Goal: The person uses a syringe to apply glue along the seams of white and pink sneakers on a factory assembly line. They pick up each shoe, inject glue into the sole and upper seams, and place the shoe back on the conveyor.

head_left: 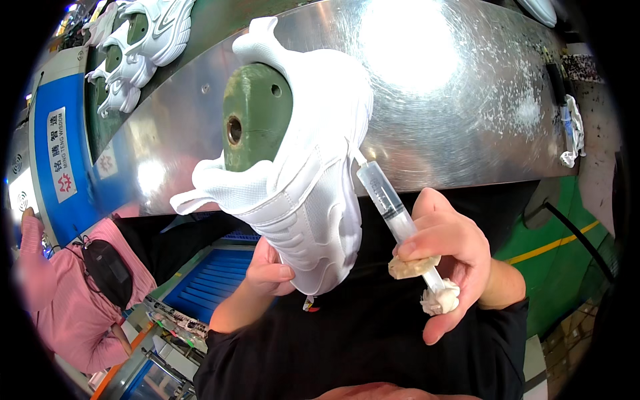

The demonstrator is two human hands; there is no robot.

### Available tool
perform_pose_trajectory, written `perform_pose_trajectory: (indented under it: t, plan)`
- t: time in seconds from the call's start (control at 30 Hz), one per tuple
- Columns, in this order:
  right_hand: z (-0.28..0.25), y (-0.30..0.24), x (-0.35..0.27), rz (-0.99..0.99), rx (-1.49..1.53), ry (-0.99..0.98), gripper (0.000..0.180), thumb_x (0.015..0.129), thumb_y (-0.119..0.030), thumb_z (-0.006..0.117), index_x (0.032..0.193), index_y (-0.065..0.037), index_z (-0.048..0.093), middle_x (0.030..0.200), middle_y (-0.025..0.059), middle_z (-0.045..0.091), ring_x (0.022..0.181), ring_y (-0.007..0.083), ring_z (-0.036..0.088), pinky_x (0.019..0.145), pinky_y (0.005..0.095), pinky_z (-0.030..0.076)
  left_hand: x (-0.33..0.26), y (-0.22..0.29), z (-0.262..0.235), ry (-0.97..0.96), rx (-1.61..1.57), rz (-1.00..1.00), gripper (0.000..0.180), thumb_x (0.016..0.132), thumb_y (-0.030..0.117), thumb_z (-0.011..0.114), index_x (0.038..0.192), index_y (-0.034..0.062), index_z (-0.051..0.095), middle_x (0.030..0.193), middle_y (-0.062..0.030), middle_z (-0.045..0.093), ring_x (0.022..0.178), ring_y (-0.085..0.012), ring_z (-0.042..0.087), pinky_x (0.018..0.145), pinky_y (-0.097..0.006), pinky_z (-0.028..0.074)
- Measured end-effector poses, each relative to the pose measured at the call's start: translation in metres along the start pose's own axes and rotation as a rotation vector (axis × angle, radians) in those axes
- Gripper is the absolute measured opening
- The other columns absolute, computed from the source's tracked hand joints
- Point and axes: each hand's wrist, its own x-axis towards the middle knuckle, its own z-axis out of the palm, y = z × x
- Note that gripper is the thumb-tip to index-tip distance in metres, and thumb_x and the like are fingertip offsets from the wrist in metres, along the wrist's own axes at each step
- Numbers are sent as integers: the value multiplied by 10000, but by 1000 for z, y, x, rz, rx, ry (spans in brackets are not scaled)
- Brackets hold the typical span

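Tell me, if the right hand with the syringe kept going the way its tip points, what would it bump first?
Probably the white shoe: the syringe in the right hand aims up-left at its side, tip seemingly touching already.

Your left hand (270, 270) grips a white sneaker (313, 167) mounted on a green shoe last (257, 120), held up before a curved steel bench (467, 107). Your right hand (450, 257) holds a clear syringe (390, 203), its tip touching the sneaker's side. More white sneakers (137, 43) line the far left; a person in pink (60, 287) stands near left.
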Motion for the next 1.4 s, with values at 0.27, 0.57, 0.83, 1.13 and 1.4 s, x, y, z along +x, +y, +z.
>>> perform_pose_trajectory:
  t: [0.27, 0.57, 0.83, 1.13, 1.4]
  plan:
    - [6, -10, 8, 23, -36, -63, 757, 529, -528, 827, 1045, -20, 606, 932, 48, 654, 697, 165, 501, 624, 285, 306, 3, -5, 0, -5, -47, -111, 796, 616, 106, 651, 1335, -27, 337, 1255, -225, 491, 1166, -360, 496, 1005, -461, 395]
    - [6, -20, 10, 89, -34, -128, 792, 509, -606, 809, 1029, -43, 607, 845, 21, 650, 633, 145, 420, 611, 278, 284, 9, 0, 1, -85, -157, -201, 852, 629, 71, 706, 1366, -23, 290, 1286, -185, 480, 1173, -303, 502, 991, -412, 406]
    - [2, -63, 0, 319, 57, -164, 792, 489, -571, 833, 1038, -41, 621, 833, 27, 662, 629, 129, 425, 603, 267, 270, 18, -6, 1, -189, -311, -266, 747, 661, -27, 658, 1339, -6, 346, 1281, -137, 489, 1212, -281, 457, 1029, -389, 343]
    - [-5, -129, -19, 457, -93, -133, 737, 498, -574, 827, 1019, -86, 645, 829, 47, 656, 673, 139, 387, 578, 260, 266, 50, -22, 30, -460, -170, -175, 492, 787, -37, 574, 1266, 37, 488, 1247, -97, 545, 1177, -266, 508, 1005, -397, 397]
    - [-12, -146, -42, 350, -291, -83, 713, 536, -570, 818, 1024, -82, 637, 879, 79, 647, 690, 154, 397, 592, 270, 293, 92, -31, 61, -573, -332, -211, 383, 861, -35, 531, 1241, -2, 490, 1205, -148, 560, 1125, -275, 542, 968, -403, 445]
